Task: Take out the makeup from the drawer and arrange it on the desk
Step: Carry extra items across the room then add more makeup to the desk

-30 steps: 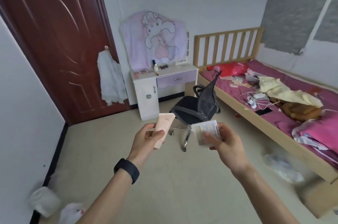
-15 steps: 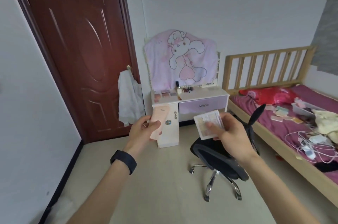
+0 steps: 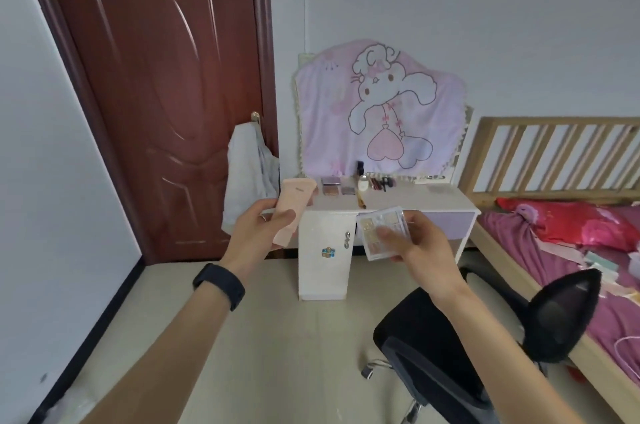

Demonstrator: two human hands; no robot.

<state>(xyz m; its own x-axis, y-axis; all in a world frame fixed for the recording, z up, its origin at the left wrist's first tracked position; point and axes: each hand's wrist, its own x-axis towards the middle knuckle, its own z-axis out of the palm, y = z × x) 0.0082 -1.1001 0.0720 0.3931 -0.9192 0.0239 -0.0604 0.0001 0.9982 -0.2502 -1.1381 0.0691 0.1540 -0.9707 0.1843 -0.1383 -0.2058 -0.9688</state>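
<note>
Now the left hand (image 3: 263, 226) grips a pink tube (image 3: 292, 207) and the right hand (image 3: 420, 243) pinches a little clear box (image 3: 381, 228), both held up facing the white desk (image 3: 415, 200).

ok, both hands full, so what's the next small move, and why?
Probably step closer to the desk, skirting the chair: the left hand grips the pink tube, the right hand pinches the palette, and both are short of the desktop.

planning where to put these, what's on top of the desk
Palettes, a white bottle and slim sticks line the desk's back. The left hand's pink tube hides its left corner.
</note>
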